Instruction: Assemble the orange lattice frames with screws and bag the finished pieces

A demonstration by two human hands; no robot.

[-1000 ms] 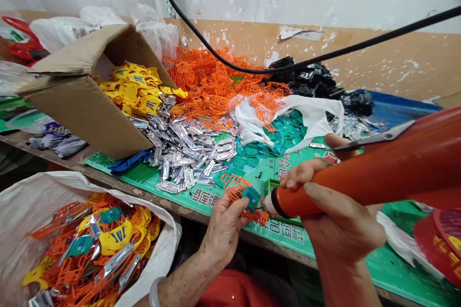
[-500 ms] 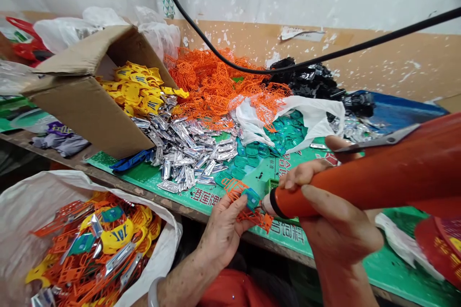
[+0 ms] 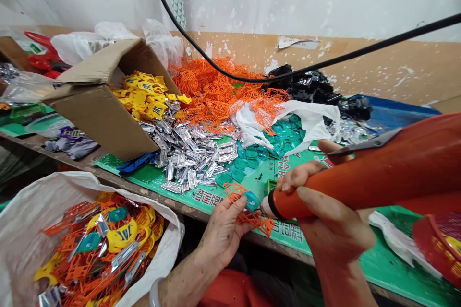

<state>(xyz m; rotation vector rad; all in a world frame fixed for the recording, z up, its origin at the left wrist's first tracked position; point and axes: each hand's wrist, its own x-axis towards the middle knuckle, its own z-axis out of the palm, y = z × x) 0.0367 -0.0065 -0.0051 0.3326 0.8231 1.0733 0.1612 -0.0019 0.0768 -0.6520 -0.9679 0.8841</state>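
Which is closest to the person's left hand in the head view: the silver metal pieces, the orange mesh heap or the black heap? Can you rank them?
From the left hand, nearest first:
1. Silver metal pieces: just ahead, slightly left.
2. Orange mesh heap: farther back, mid-bench.
3. Black heap: at the back, to the right.

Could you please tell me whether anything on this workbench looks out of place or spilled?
The cardboard box lies tipped on its side, with yellow pieces and silver pieces fanning out from its open end across the green mat, so it looks spilled rather than stored.
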